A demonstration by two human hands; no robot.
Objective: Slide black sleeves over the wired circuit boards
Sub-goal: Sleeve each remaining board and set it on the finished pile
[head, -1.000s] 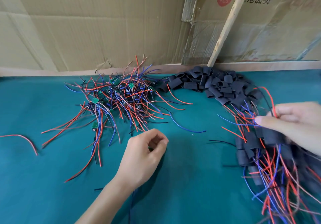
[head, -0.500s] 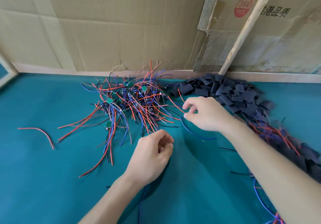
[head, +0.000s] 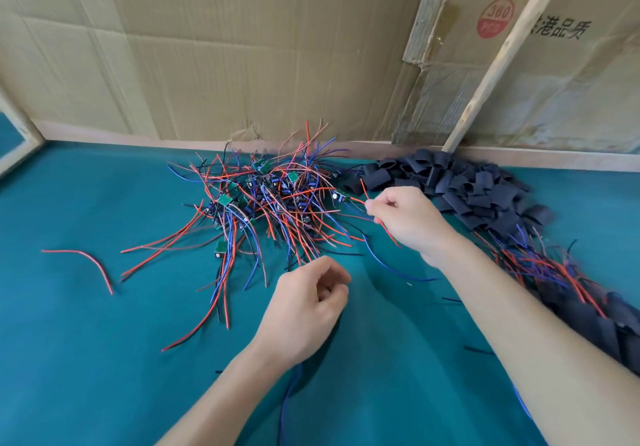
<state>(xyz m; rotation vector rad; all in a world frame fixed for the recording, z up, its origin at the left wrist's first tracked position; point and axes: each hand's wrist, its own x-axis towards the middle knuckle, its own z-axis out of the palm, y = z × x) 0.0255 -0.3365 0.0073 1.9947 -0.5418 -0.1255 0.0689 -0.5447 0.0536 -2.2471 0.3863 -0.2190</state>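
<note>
Wires red and blue fan toward the viewer from the heap of wired circuit boards [head: 273, 199] on the teal worktop [head: 86, 359]. Black sleeves [head: 460, 186] are piled just right of it. The right hand [head: 408, 220] pinches one red wire [head: 388, 231] slanting down-right; its board [head: 341, 197] points left. The left hand [head: 304, 310] curls loosely, a blue wire [head: 287, 400] trailing beneath it.

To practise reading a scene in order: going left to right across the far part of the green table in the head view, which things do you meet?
Lone red wire → tangle of wired circuit boards → right hand, pinching a red wire at the tangle's edge → pile of black sleeves.
</note>
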